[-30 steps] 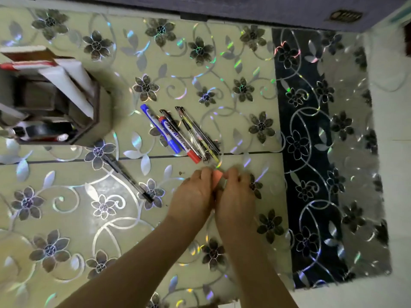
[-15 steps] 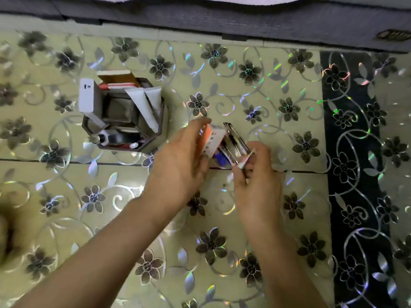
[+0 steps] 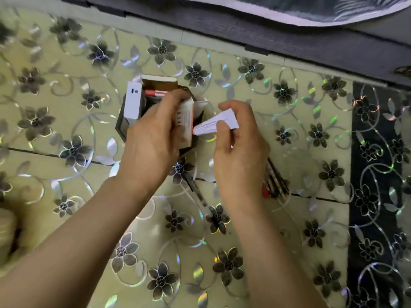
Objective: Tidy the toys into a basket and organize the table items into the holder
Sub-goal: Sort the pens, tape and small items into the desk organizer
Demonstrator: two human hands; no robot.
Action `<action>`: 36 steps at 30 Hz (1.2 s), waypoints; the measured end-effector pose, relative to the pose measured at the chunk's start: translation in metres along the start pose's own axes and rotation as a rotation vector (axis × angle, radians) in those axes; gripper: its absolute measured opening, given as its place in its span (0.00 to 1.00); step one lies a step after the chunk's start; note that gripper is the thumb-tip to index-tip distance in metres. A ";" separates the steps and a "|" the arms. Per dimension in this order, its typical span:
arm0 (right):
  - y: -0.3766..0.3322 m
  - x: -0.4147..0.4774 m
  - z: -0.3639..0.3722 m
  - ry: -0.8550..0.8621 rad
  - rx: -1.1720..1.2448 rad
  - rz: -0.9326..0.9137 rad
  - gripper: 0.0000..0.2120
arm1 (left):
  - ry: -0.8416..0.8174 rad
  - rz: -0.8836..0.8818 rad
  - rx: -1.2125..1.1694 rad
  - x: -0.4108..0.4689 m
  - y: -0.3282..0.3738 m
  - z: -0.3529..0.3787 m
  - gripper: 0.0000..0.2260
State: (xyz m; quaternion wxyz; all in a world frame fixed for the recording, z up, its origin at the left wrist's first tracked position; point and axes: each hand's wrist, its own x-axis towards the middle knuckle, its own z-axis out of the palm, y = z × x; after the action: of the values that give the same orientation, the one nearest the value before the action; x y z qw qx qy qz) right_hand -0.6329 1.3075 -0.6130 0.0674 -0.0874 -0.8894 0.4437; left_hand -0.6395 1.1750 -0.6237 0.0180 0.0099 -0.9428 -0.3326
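Note:
My left hand [image 3: 153, 134] grips a small orange-and-white box [image 3: 185, 121] right over the dark holder [image 3: 121, 127]. The holder stands on the floral table and has a white box [image 3: 133, 101], a brown box [image 3: 160, 82] and a red-and-white item [image 3: 155, 93] standing in it. My right hand [image 3: 240, 150] pinches a folded white paper [image 3: 213, 123] just right of the holder. Several pens [image 3: 275, 183] lie below my right hand, partly hidden by it. One dark pen [image 3: 198, 194] lies between my wrists.
The table [image 3: 66, 196] has a glossy flower-patterned cover with a black strip [image 3: 378, 196] at the right. A dark grey ledge [image 3: 289, 38] runs along the far edge. A blurred pale object [image 3: 6, 230] sits at the left edge.
Both hands have lifted from the table near the pens and moved left and up to the holder. The left hand carries the orange-and-white box over it, the right holds the white paper.

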 end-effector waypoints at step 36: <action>0.049 0.002 0.036 -0.314 -0.100 0.031 0.18 | 0.081 0.063 0.531 0.001 -0.015 0.045 0.06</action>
State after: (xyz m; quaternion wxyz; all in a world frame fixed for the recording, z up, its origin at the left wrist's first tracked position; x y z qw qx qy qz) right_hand -0.6376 1.3085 -0.6735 -0.0838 -0.0341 -0.9085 0.4080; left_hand -0.6425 1.1912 -0.6682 0.0628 -0.0020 -0.9954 -0.0721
